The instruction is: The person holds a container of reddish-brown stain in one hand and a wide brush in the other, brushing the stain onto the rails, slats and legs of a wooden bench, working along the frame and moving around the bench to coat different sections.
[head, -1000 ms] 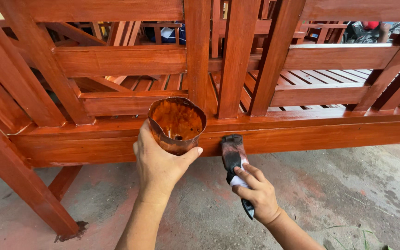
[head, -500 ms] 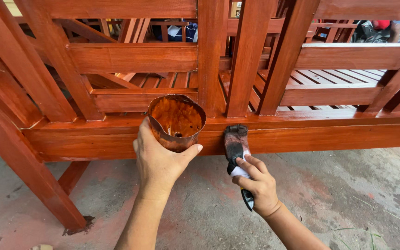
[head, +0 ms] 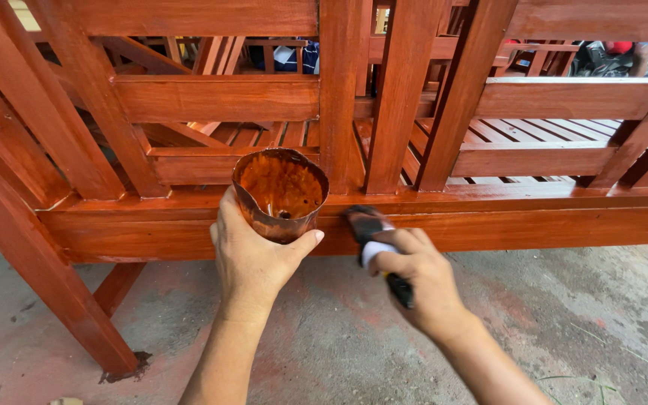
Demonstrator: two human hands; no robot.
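My left hand grips a stained, bent cup with reddish-brown varnish inside, held up in front of a wooden frame. My right hand holds a paintbrush with a black handle and a white band. The dark bristles rest against the glossy lower rail of the red-brown wooden frame, just right of the cup. The brush is a little blurred.
The frame has upright posts, slanted struts and a slatted seat behind. A leg slopes down to the stained concrete floor at the left. More wooden furniture stands beyond.
My view has shifted, so the frame sits farther right. My right hand has turned the brush and brought it closer to the cup along the lower rail. The cup stays held up.
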